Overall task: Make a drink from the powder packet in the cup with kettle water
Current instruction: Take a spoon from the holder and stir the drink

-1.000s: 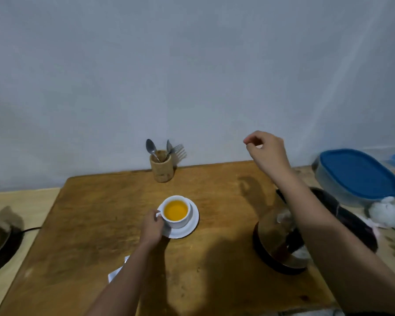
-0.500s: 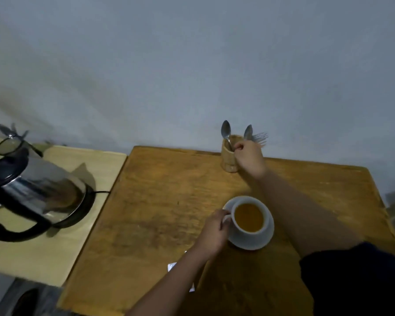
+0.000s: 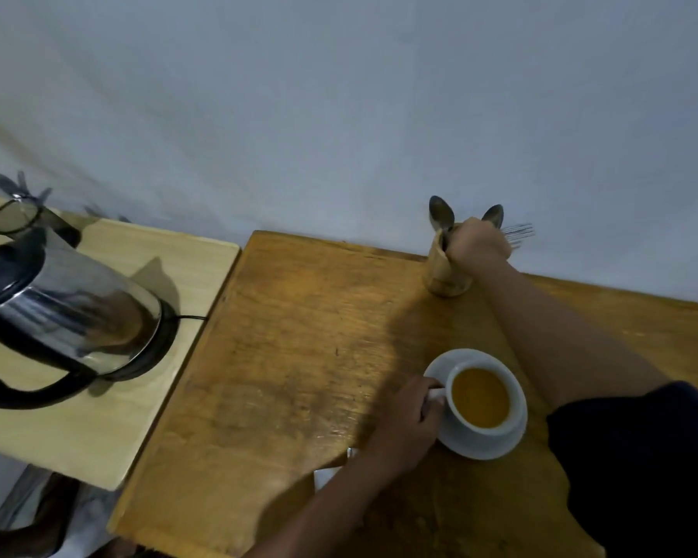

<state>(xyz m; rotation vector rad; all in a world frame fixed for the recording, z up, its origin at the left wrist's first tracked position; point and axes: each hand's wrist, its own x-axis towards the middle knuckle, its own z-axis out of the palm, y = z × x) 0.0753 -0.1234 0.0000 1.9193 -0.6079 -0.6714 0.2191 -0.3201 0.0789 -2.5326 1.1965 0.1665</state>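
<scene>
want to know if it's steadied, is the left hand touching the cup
Touching. The head view shows the left hand with fingers closed on the cup handle, no gap visible.

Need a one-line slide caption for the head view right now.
Left hand steadies the filled cup while right hand reaches into the utensil holder.

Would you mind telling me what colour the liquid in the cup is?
Orange-amber liquid in the white cup, clearest in the head view.
</scene>
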